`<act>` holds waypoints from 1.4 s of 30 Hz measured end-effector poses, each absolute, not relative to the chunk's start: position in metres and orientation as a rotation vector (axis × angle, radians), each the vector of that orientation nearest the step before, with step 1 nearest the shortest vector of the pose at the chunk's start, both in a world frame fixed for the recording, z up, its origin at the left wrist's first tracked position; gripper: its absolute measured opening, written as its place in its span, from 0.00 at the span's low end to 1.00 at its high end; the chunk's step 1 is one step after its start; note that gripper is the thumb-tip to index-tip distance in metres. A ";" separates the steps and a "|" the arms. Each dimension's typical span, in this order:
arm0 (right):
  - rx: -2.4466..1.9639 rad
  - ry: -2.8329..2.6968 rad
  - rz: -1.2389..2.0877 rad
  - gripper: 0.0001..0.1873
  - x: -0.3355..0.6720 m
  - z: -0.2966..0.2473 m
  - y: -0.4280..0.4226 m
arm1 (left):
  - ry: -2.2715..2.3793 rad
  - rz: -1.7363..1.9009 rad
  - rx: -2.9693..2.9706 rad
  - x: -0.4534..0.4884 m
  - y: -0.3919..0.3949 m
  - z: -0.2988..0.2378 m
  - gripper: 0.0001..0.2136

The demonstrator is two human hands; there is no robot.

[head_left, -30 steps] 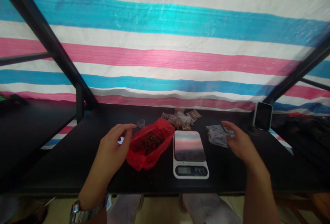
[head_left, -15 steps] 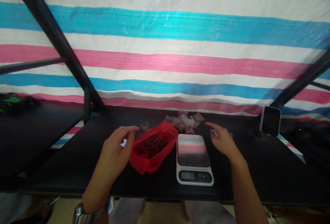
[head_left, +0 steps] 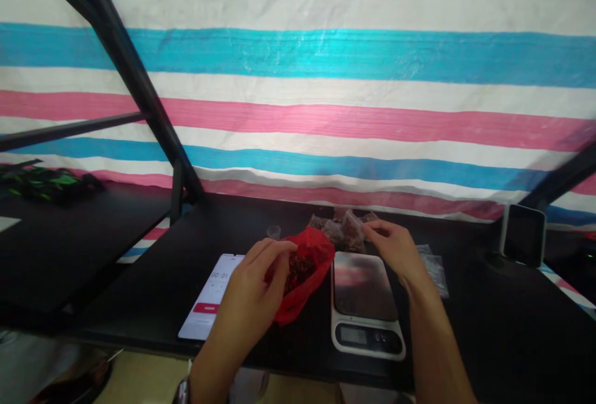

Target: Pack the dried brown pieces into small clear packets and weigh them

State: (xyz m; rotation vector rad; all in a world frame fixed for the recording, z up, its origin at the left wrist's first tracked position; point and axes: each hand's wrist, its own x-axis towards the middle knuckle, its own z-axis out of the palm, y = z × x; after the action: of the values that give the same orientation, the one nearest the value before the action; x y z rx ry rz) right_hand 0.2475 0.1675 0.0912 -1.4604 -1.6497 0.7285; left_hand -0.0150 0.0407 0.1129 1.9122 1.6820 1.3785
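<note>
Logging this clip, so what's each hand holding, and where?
The left hand seems to pinch the rim of the red plastic bag; the right hand shows nothing held.

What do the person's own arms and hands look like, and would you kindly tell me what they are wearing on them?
The left hand and right hand are bare, without gloves, and no rings show. The left forearm and right forearm are bare too, with no sleeve in view. A wristwatch sits on the left wrist, only its edge showing at the bottom of the picture.
</note>
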 end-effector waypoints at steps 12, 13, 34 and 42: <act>-0.953 -1.733 1.175 0.09 0.194 0.155 0.063 | 1.233 1.397 1.340 0.048 0.036 0.116 0.23; -0.965 -1.720 1.191 0.10 0.193 0.155 0.062 | 1.235 1.391 1.358 0.046 0.036 0.117 0.23; -0.896 -1.652 1.466 0.13 0.191 0.140 0.065 | 1.203 1.200 1.587 0.024 0.028 0.126 0.18; -0.978 -1.530 1.323 0.11 0.179 0.130 0.063 | 1.245 1.125 1.614 0.022 0.032 0.125 0.15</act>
State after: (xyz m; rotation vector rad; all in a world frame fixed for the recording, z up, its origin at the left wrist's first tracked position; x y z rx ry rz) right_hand 0.1786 0.0632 0.1301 -0.9785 -1.5298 1.3230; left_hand 0.0223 0.0321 0.1252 1.6145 1.2450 1.1248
